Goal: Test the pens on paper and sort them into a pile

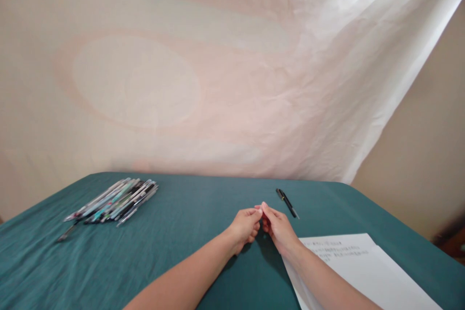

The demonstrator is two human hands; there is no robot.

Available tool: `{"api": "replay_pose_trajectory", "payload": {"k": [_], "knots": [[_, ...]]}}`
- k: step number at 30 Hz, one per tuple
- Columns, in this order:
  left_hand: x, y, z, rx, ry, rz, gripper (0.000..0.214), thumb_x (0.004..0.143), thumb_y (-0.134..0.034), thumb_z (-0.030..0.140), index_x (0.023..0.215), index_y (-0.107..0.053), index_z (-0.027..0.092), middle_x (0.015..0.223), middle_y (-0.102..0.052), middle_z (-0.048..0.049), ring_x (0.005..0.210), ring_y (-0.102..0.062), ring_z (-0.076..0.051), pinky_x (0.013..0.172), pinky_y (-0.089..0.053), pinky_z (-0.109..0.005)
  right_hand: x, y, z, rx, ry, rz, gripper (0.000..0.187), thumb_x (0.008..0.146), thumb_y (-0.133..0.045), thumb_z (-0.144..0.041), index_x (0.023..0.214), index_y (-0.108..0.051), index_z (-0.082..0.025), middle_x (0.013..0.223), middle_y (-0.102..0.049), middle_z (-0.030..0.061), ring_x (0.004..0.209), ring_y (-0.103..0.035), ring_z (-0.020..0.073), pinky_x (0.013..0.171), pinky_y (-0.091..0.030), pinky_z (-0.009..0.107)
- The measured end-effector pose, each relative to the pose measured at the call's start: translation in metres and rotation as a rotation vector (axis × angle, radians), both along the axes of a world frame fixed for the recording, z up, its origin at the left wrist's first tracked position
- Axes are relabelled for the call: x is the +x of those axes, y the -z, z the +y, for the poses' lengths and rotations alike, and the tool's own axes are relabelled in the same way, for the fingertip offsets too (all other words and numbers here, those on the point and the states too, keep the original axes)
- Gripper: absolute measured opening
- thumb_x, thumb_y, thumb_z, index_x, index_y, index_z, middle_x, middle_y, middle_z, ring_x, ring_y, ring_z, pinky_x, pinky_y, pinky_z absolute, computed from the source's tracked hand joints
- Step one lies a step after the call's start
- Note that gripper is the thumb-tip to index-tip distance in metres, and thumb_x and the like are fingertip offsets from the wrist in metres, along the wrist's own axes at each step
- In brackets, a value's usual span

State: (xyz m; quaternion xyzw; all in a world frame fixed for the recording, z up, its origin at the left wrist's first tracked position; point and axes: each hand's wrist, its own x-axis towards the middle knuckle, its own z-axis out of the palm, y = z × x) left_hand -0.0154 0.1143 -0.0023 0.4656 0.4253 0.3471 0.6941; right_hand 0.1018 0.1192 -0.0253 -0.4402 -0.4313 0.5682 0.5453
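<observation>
My left hand (247, 225) and my right hand (278, 226) meet at the fingertips above the table, thumbs and forefingers pinched together. Whatever is between them, if anything, is too small or hidden to make out. Just beyond my right hand lies a black pen (287, 202) with a clear end, slanting on the cloth. Under my right forearm is a sheet of white paper (378, 281) with lines of handwriting near its top edge, which the arm partly covers.
A heap of pens (116, 201) in several colours lies at the far left, one pen (68, 232) poking out toward me. Green cloth (203, 193) covers the table. Behind the far edge hangs a pale sheet (225, 106).
</observation>
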Motion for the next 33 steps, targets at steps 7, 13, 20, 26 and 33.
{"api": "replay_pose_trajectory", "payload": {"k": [7,13,20,26,33], "knots": [[0.003,-0.004,-0.005,0.007,-0.022,0.051,0.039,0.075,-0.043,0.059,0.073,-0.041,0.02,0.045,-0.03,0.0104,0.032,-0.015,-0.002,0.036,-0.007,-0.019,0.0,0.0,0.001,-0.01,0.028,0.001,0.042,0.07,-0.06,-0.05,0.087,-0.068,-0.013,0.047,-0.045,-0.0041,0.043,-0.036,0.0062,0.04,-0.026,0.019],[0.003,-0.005,-0.008,0.056,0.009,0.057,0.048,0.072,-0.039,0.066,0.071,-0.042,0.018,0.047,-0.028,0.0093,0.035,-0.016,-0.002,0.035,-0.009,-0.018,0.0,0.0,0.002,-0.056,0.046,0.099,0.04,0.067,-0.063,-0.049,0.085,-0.068,-0.014,0.051,-0.05,-0.0026,0.044,-0.039,0.0063,0.039,-0.029,0.019],[-0.001,-0.002,-0.004,-0.002,0.042,0.01,0.053,0.074,-0.031,0.067,0.084,-0.046,0.017,0.05,-0.041,0.0059,0.035,-0.022,-0.003,0.037,-0.012,-0.017,0.004,0.001,0.007,-0.07,0.121,0.283,0.034,0.068,-0.064,-0.046,0.084,-0.067,-0.016,0.072,-0.06,0.001,0.042,-0.035,0.0033,0.035,-0.03,0.016],[0.0,0.004,0.0,-0.059,-0.088,-0.071,0.034,0.081,-0.034,0.049,0.082,-0.044,0.017,0.051,-0.044,0.0044,0.036,-0.025,-0.003,0.038,-0.013,-0.017,0.011,-0.001,0.016,-0.07,0.175,0.225,0.029,0.064,-0.07,-0.04,0.078,-0.065,-0.016,0.07,-0.062,0.0028,0.052,-0.05,0.0084,0.041,-0.042,0.019],[0.002,0.008,0.003,-0.07,-0.162,-0.113,0.016,0.077,-0.046,0.032,0.082,-0.043,0.016,0.054,-0.046,0.004,0.039,-0.032,-0.004,0.038,-0.015,-0.016,0.054,-0.03,0.065,0.186,0.063,-0.479,0.034,0.074,-0.058,-0.038,0.098,-0.062,-0.015,0.079,-0.065,0.0052,0.063,-0.058,0.0116,0.054,-0.047,0.023]]}}
